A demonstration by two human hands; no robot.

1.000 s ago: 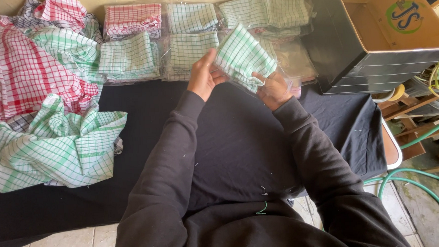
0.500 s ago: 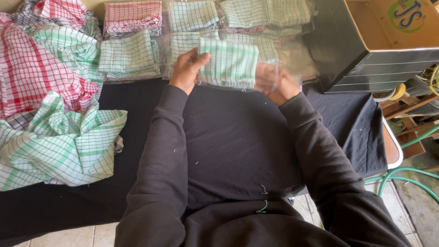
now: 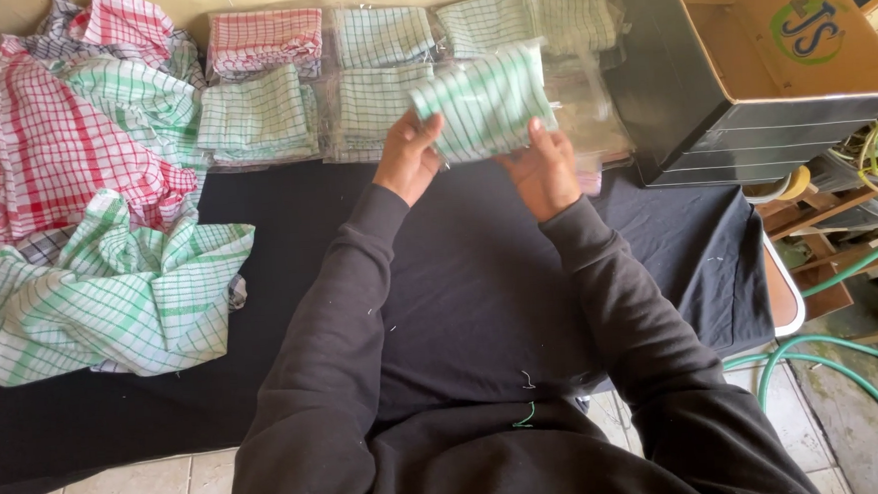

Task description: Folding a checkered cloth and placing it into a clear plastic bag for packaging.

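cardboard box (image 3: 749, 50), green hose (image 3: 825, 357)

Your hands moved the folded green-checked cloth (image 3: 485, 102) from diamond-tilted at right-centre a second ago to roughly level, a bit left. Left hand (image 3: 409, 158) shifted from its left corner to gripping the lower-left edge; right hand (image 3: 545, 167) now sits under the lower-right edge, fingers up.

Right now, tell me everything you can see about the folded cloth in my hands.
The cloth is white with green checks, folded into a tilted rectangle inside a clear plastic sleeve. It looks like thin woven cotton. The left hand has a grip on its lower left corner, the right hand on its lower right edge. It is raised above the black table cover.
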